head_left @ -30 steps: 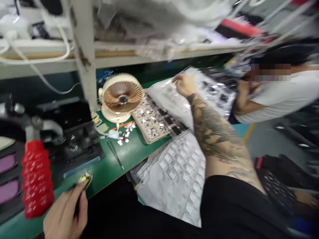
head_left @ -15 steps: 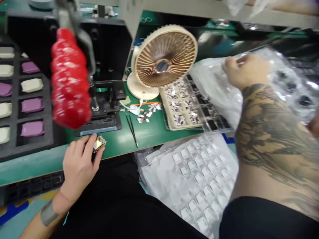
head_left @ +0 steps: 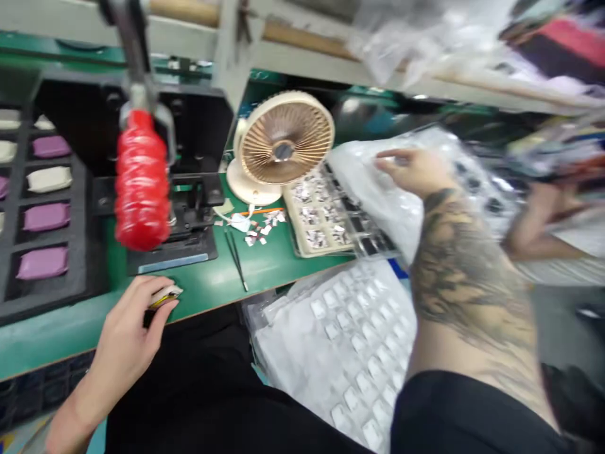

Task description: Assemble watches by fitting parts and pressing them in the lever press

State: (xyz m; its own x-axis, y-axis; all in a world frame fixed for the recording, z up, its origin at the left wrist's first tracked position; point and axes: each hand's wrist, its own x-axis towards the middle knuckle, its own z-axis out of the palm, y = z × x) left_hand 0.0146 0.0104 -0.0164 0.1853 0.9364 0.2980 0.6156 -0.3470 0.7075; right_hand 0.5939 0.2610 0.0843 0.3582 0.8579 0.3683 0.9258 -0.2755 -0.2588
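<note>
My left hand (head_left: pixel 123 331) is at the green bench's front edge, its fingers pinching a small yellow-and-silver pouch cell (head_left: pixel 165 297). My right hand (head_left: pixel 413 171) grips the top of a crumpled clear plastic blister sheet (head_left: pixel 373 189). That sheet lies over a beige tray of small foil pieces (head_left: pixel 314 217). Below my tattooed right forearm (head_left: pixel 466 284), a stack of white blister sheets (head_left: pixel 350 343) rests against my black-clothed lap.
A cream desk fan (head_left: pixel 283 148) stands on the green bench (head_left: pixel 198 290), with tweezers (head_left: pixel 235 258) and scraps (head_left: pixel 262 226) in front. At left are a press with a red-wrapped handle (head_left: pixel 142 183) and a black foam tray of pouches (head_left: pixel 45 217). A co-worker's arm (head_left: pixel 543 221) shows at right.
My view has swung slightly, shifting the bench. My left hand has lifted the pouch cell into its fingertips. My right hand remains on the plastic sheet, and a co-worker's arm has reappeared at right.
</note>
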